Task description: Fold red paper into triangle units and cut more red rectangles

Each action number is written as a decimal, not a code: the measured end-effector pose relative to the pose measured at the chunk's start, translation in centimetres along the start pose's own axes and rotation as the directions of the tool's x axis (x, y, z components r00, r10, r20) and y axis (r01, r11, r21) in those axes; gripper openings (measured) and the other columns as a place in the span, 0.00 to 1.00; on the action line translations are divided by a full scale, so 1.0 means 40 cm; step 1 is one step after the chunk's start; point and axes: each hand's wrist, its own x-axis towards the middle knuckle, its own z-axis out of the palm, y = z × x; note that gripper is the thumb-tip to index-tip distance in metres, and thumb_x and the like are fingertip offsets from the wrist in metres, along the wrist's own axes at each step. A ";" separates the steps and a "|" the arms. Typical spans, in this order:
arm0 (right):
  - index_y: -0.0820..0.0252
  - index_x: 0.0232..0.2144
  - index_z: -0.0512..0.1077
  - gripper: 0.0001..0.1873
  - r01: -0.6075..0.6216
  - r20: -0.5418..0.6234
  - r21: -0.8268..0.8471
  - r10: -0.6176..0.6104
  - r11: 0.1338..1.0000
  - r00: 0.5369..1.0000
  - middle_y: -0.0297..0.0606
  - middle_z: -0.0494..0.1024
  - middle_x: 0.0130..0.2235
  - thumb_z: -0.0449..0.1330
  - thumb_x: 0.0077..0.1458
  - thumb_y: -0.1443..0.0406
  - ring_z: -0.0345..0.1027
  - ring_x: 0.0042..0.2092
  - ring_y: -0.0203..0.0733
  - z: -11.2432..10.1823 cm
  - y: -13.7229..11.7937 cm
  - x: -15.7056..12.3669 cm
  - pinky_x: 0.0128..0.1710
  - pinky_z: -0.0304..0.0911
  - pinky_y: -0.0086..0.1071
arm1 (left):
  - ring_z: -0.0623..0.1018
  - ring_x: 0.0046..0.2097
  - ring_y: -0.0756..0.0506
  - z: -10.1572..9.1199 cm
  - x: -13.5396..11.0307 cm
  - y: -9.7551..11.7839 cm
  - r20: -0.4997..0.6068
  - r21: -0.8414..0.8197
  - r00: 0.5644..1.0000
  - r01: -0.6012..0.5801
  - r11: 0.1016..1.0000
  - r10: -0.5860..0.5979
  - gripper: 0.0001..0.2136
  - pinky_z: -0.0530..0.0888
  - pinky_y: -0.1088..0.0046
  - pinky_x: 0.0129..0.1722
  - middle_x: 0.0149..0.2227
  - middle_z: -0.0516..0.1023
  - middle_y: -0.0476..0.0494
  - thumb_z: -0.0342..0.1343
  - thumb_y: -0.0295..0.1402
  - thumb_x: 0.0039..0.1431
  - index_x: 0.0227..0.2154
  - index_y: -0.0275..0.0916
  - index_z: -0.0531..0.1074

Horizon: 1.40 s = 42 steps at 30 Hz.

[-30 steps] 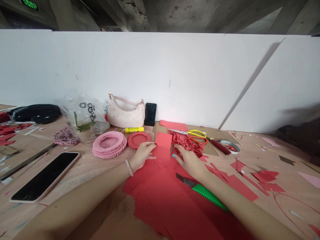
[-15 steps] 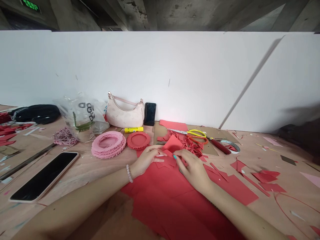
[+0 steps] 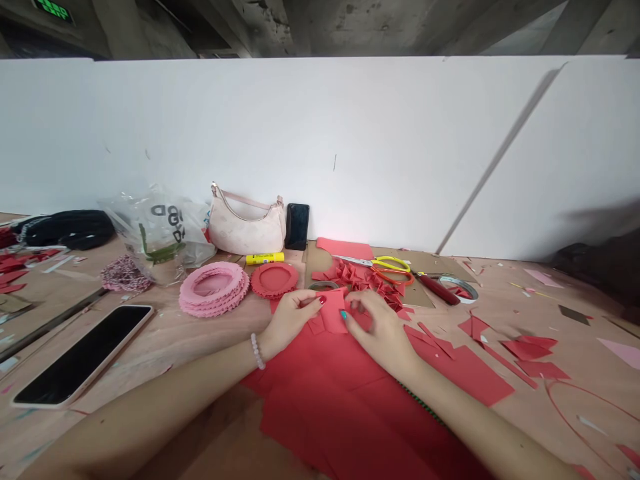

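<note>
Between my two hands is a small red paper piece (image 3: 333,313), held upright with its top edge folded over. My left hand (image 3: 293,319) pinches its left edge, thumb in front and fingers behind. On the other side my right hand (image 3: 383,330) closes on the right edge, its thumb pressed to the front and the fingers curled behind. Large red paper sheets (image 3: 340,400) lie underneath. Just behind the hands is a heap of folded red paper pieces (image 3: 373,280), with yellow-handled scissors (image 3: 385,263) and orange-handled scissors (image 3: 395,276) resting on it.
To the left are pink scalloped paper rings (image 3: 235,300), a red paper ring (image 3: 273,280), a glue stick (image 3: 265,258), a phone (image 3: 83,357) and a plastic bag (image 3: 173,227). A handbag (image 3: 245,227) and another phone (image 3: 297,227) stand by the wall. Rightward lie a tape roll (image 3: 463,291) and scraps.
My left hand has closed on the paper's left edge, where its fingers were spread before. The paper has turned to face me and its top is now folded. The view has shifted slightly.
</note>
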 end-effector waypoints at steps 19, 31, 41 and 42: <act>0.60 0.31 0.69 0.07 -0.278 0.222 0.413 0.200 0.867 0.954 0.38 0.74 0.34 0.55 0.50 0.62 0.67 0.35 0.41 -0.017 -0.006 0.022 0.33 0.63 0.31 | 0.58 0.21 0.53 0.015 -0.031 0.042 0.075 0.204 0.994 -0.092 0.975 0.078 0.16 0.55 0.78 0.21 0.17 0.58 0.52 0.48 0.38 0.54 0.15 0.36 0.64; 0.59 0.26 0.69 0.08 -0.219 0.230 0.359 0.141 0.907 0.963 0.34 0.73 0.28 0.51 0.51 0.65 0.66 0.31 0.39 -0.027 -0.029 0.020 0.30 0.61 0.29 | 0.52 0.23 0.53 0.027 -0.046 0.048 0.068 0.292 0.992 -0.126 0.948 0.111 0.17 0.50 0.77 0.21 0.19 0.48 0.53 0.46 0.36 0.55 0.15 0.37 0.50; 0.59 0.27 0.69 0.06 -0.141 0.212 0.335 0.071 0.932 0.975 0.34 0.72 0.29 0.53 0.50 0.66 0.64 0.31 0.37 -0.032 -0.028 0.022 0.29 0.60 0.28 | 0.53 0.23 0.53 0.041 -0.060 0.054 0.197 0.370 0.980 -0.111 0.922 0.039 0.16 0.50 0.77 0.21 0.19 0.49 0.54 0.44 0.36 0.56 0.17 0.38 0.49; 0.58 0.28 0.70 0.06 -0.136 0.224 0.331 0.063 0.934 0.973 0.33 0.72 0.29 0.53 0.50 0.67 0.64 0.31 0.37 -0.032 -0.032 0.022 0.29 0.59 0.27 | 0.52 0.23 0.53 0.042 -0.062 0.056 0.209 0.392 0.977 -0.123 0.912 0.042 0.16 0.50 0.77 0.21 0.19 0.49 0.54 0.44 0.36 0.55 0.17 0.38 0.48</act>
